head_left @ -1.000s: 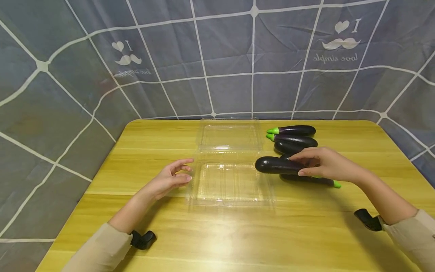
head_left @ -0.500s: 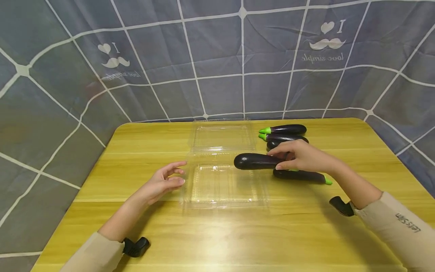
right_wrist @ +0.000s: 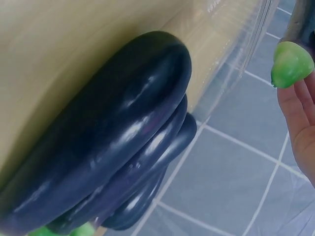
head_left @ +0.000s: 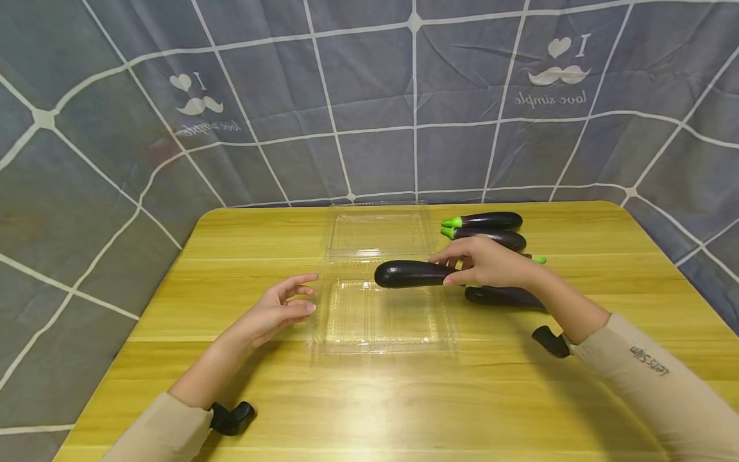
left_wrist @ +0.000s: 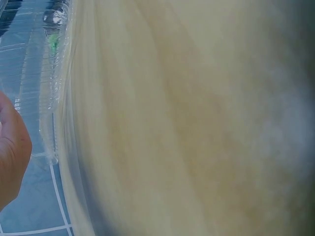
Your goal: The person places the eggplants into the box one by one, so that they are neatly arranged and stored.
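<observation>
My right hand (head_left: 482, 262) pinches an eggplant (head_left: 407, 274) near its green stem end, holding it level over the base of a clear plastic clamshell box (head_left: 375, 350). The rounded end points left. In the right wrist view the green cap (right_wrist: 291, 65) of the held eggplant shows beside the fingers. My left hand (head_left: 283, 308) stays at the box's left side with relaxed, parted fingers and nothing in them. The box lies with its lid (head_left: 378, 230) folded back. In the left wrist view part of the left hand (left_wrist: 12, 152) appears next to the clear box (left_wrist: 34, 73).
Several more eggplants lie to the right of the box, among them one at the back (head_left: 491, 221) and one nearer the front (head_left: 502, 296). A wooden table (head_left: 369, 410) carries everything. Behind it hangs a grey checked curtain (head_left: 381, 160).
The right hand has carried the eggplant leftward, from above the other eggplants to over the box base. The left hand has kept its place beside the box. The head view has shifted slightly.
</observation>
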The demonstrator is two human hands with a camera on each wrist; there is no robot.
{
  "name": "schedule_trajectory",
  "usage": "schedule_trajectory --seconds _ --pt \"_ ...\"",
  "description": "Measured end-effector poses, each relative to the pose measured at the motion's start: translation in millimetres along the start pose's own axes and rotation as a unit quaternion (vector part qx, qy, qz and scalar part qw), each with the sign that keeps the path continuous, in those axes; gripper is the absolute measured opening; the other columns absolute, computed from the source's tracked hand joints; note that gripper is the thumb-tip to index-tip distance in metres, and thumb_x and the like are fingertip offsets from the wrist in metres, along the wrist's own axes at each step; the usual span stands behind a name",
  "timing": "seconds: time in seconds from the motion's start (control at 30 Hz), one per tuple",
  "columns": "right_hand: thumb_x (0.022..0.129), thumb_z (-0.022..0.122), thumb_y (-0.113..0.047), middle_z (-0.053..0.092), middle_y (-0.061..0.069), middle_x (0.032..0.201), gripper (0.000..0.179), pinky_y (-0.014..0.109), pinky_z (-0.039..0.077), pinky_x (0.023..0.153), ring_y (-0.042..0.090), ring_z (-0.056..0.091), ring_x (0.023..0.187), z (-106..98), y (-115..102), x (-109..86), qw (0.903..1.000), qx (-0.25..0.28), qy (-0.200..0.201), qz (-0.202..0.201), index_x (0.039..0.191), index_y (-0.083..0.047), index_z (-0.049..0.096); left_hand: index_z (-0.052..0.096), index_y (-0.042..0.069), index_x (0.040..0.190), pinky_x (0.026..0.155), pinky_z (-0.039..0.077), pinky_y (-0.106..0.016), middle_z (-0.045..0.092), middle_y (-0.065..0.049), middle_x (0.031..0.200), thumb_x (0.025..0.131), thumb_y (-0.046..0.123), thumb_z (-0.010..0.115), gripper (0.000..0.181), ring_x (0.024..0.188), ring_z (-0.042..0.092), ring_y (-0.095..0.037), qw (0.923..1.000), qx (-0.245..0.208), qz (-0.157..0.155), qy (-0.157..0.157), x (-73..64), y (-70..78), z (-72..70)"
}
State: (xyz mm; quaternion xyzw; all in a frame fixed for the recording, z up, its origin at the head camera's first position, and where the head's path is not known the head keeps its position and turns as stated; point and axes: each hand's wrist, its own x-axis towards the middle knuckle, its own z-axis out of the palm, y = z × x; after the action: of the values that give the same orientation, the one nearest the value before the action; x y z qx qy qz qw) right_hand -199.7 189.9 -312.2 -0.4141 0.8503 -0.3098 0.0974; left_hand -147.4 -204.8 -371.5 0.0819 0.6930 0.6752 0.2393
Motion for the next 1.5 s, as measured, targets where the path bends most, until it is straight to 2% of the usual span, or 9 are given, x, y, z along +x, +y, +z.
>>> schedule_trajectory --seconds 0.17,0.47,0.8,1.0,1.27,1.5 --pt "0.08 0.073 -0.013 0.066 0.005 0.106 0.039 0.028 0.053 0.066 0.017 0.061 0.089 4 -1 10.7 1.0 -0.003 -0.006 -0.001 0.117 -0.004 0.064 0.024 0.001 0.145 0.08 0.051 -0.023 0.039 -0.011 0.117 0.088 0.001 0.059 0.067 0.093 0.056 -0.013 1.0 0.0 -0.001 0.001 0.2 0.2 0.4" --pt "0.081 0.072 -0.017 0.064 0.005 0.112 0.039 0.028 0.053 0.073 0.019 0.059 0.096 12 -5 26.7 0.9999 0.0 -0.017 0.004 0.118 -0.006 0.064 0.025 0.002 0.145 0.079 0.051 -0.023 0.04 -0.009 0.115 0.088 0.0 0.059 0.066 0.089 0.056 -0.01 1.0 -0.005 0.0 0.005 0.6 -0.2 0.6" --pt "0.082 0.072 -0.016 0.065 0.007 0.109 0.038 0.028 0.053 0.073 0.017 0.06 0.09 24 -7 44.8 0.9994 0.016 -0.028 -0.01 0.117 -0.004 0.064 0.027 0.001 0.144 0.079 0.052 -0.025 0.041 -0.009 0.115 0.087 0.001 0.06 0.066 0.088 0.057 -0.01 0.9999 -0.006 -0.002 0.013 1.3 -0.6 1.3" --pt "0.081 0.072 -0.018 0.066 0.005 0.106 0.037 0.027 0.053 0.073 0.015 0.061 0.088 29 -9 53.4 0.9995 -0.004 -0.029 -0.013 0.116 -0.006 0.065 0.026 0.001 0.145 0.079 0.052 -0.024 0.041 -0.009 0.115 0.088 0.002 0.06 0.067 0.089 0.056 -0.01 0.9999 -0.004 -0.001 0.009 1.4 -0.6 1.4" --pt "0.081 0.072 -0.014 0.066 0.01 0.108 0.035 0.034 0.054 0.075 0.017 0.062 0.086 37 -8 63.9 0.9991 -0.014 -0.03 -0.028 0.114 -0.002 0.066 0.026 0.002 0.145 0.08 0.052 -0.025 0.039 -0.012 0.117 0.088 0.002 0.06 0.067 0.09 0.056 -0.01 1.0 -0.004 -0.001 0.007 2.5 -0.2 0.9" --pt "0.081 0.072 -0.013 0.066 0.009 0.108 0.034 0.029 0.053 0.074 0.017 0.063 0.086 50 -2 70.2 0.9991 -0.026 -0.029 -0.015 0.113 -0.004 0.066 0.026 0.002 0.145 0.081 0.051 -0.024 0.04 -0.012 0.117 0.088 0.0 0.059 0.066 0.09 0.057 -0.01 0.9999 -0.008 -0.003 0.008 2.1 -0.7 0.7"
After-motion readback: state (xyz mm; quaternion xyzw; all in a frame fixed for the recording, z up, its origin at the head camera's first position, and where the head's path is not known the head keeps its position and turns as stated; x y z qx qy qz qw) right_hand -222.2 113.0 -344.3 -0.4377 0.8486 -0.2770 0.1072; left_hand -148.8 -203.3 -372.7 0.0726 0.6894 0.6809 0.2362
